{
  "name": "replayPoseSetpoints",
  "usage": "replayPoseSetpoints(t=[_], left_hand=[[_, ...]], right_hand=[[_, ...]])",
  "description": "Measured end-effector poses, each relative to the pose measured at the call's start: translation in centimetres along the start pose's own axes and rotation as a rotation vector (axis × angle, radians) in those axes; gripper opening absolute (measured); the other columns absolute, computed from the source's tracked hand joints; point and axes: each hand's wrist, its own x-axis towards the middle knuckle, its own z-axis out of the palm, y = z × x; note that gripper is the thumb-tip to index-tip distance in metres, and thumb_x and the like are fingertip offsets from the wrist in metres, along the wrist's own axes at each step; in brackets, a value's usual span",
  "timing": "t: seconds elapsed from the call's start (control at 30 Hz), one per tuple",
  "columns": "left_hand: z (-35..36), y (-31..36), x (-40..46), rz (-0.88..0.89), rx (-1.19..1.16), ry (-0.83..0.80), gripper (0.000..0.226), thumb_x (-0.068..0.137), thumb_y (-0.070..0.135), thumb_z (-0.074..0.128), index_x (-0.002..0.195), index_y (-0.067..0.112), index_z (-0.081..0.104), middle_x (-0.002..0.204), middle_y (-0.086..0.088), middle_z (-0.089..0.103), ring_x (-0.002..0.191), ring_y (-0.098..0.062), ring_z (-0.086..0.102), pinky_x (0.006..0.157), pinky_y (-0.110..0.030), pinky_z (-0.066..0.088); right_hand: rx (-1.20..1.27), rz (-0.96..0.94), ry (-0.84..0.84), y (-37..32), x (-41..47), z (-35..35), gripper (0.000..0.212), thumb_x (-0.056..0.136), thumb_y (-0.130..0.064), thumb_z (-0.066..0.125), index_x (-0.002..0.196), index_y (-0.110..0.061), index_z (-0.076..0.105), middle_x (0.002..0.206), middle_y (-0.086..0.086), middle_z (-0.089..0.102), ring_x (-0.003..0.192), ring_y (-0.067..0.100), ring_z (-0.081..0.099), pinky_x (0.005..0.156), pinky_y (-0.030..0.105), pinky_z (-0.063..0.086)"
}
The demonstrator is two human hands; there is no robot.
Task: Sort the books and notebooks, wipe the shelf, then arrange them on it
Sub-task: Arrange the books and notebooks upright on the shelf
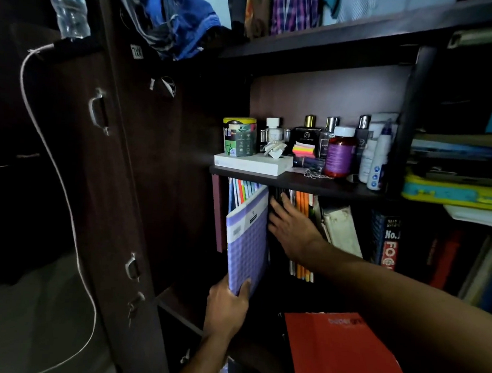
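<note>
Shelf (296, 181) compartment holds upright notebooks (246, 190); left hand (225, 308) grips a purple notebook (247, 243), right hand (291, 227) flat-fingered against dark, seemingly book spines. Bottles (339, 152) above.

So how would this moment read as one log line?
left hand: grips purple notebook | right hand: flat against shelved books | step: arranging

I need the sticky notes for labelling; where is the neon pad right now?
The neon sticky-note pad sits on the upper small shelf, centre of the head view, between the white box and the purple pill bottle.
</note>
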Motion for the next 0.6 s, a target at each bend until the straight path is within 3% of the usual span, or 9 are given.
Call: replayPoseSetpoints(t=[0.1, 0.2, 0.33, 0.5, 0.6], left_hand=[[-0.2, 0.5, -0.4, -0.012, -0.02, -0.016, 0.031, 0.096, 0.03, 0.067, 0.114, 0.005, 0.07, 0.096, -0.005, 0.069, 0.098, -0.027, 0.069, 0.073, -0.023, 0.042], [-0.2, 0.2, -0.2, -0.004, 0.005, -0.044, 0.03, 0.095, 0.032, 0.068, 0.111, 0.007, 0.072, 0.099, -0.008, 0.073, 0.098, -0.027, 0.07, 0.072, -0.025, 0.044], [0.0, 0.0, 0.0, 0.013, 0.038, -0.077, 0.027, 0.094, 0.028, 0.068, 0.111, 0.007, 0.071, 0.103, -0.012, 0.073, 0.099, -0.028, 0.068, 0.072, -0.022, 0.038], [0.1, -0.8, 0.9, -0.025, -0.02, -0.059, 0.028, 0.095, 0.024, 0.069, 0.112, 0.002, 0.071, 0.108, -0.015, 0.074, 0.104, -0.028, 0.069, 0.073, -0.024, 0.042], [0.3, -1.0, 0.8, -0.003, -0.017, -0.06, 0.027, 0.095, 0.022, 0.068, 0.112, 0.001, 0.071, 0.108, -0.016, 0.074, 0.104, -0.03, 0.069, 0.073, -0.024, 0.041]], right_hand=[[0.066, 0.044, 0.025, -0.2, -0.5, 0.2, 0.061, 0.105, -0.041, 0.03, 0.159, -0.015, 0.022, 0.167, 0.012, 0.017, 0.154, 0.041, -0.004, 0.117, 0.066, -0.012], [0.126, 0.053, 0.002, -0.2, -1.0, 0.3, 0.055, 0.107, -0.037, 0.028, 0.158, -0.015, 0.027, 0.165, 0.012, 0.021, 0.154, 0.042, -0.002, 0.115, 0.069, -0.011], [-0.006, 0.039, -0.053, -1.1, 0.3, -1.4, 0.057, 0.106, -0.04, 0.032, 0.154, -0.009, 0.037, 0.161, 0.018, 0.029, 0.148, 0.05, 0.011, 0.115, 0.074, -0.002], [-0.125, -0.058, -0.162, -1.5, 1.8, -2.0, 0.067, 0.105, -0.048, 0.036, 0.159, -0.011, 0.023, 0.167, 0.013, 0.019, 0.154, 0.042, 0.006, 0.114, 0.07, -0.016], [-0.235, -0.114, -0.199, -0.6, 0.9, -2.4, 0.067, 0.104, -0.054, 0.037, 0.159, -0.018, 0.025, 0.168, 0.011, 0.016, 0.153, 0.043, 0.004, 0.118, 0.07, 0.0]])
